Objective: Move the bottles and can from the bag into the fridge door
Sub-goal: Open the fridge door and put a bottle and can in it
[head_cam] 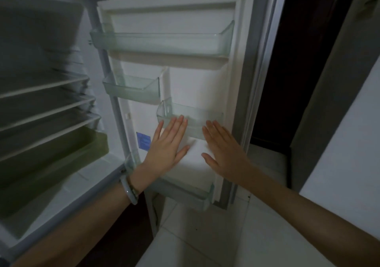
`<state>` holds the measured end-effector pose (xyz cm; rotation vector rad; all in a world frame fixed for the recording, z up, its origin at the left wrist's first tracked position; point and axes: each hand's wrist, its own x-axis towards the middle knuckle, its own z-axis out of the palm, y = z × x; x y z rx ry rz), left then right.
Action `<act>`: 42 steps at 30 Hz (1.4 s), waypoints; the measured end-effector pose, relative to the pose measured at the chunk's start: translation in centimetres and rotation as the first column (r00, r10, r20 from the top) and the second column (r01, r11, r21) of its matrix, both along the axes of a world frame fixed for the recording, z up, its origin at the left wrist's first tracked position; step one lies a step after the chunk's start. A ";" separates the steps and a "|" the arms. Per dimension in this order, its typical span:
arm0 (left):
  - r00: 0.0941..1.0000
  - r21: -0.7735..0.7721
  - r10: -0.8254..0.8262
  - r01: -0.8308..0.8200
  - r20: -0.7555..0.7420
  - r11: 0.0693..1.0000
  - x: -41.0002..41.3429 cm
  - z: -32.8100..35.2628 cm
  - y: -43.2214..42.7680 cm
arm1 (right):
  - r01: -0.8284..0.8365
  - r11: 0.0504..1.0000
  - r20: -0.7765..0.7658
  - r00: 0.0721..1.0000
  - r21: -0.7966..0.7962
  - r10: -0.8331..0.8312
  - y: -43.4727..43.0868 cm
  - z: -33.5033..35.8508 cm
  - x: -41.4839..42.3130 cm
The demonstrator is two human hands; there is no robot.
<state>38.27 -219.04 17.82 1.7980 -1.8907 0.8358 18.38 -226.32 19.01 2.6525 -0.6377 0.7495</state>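
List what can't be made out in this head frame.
- Bag, bottles, can: none in view.
- Bottom door bin: its left part is hidden behind the left hand and wrist.
- Blue label: text too small, blurred.
- Fridge shelves: motion-blurred, dim.

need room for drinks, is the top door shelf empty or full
Empty: the clear top door shelf shows only white door liner through it.

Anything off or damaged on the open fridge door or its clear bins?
Nothing stands out. The four clear plastic door bins (wide top bin, small left bin, small right bin, bottom bin) sit level and hold nothing. No spill or crack visible. Left hand and right hand are open and hold nothing.
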 end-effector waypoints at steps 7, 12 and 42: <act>0.998 0.018 -0.032 0.031 0.062 0.999 -0.9 0.4 -5.5 | 0.072 0.996 -0.041 0.997 0.054 -0.070 -5.9 0.9 -1.0; 0.997 0.023 -0.060 0.058 0.049 0.998 -1.2 0.9 -9.7 | 0.084 0.991 -0.120 0.990 0.108 -0.070 -10.8 1.6 -1.4; 0.969 0.089 0.224 -0.233 0.103 0.968 -2.7 1.3 -22.8 | -0.077 0.973 -0.083 0.992 0.219 0.097 -27.7 3.0 0.2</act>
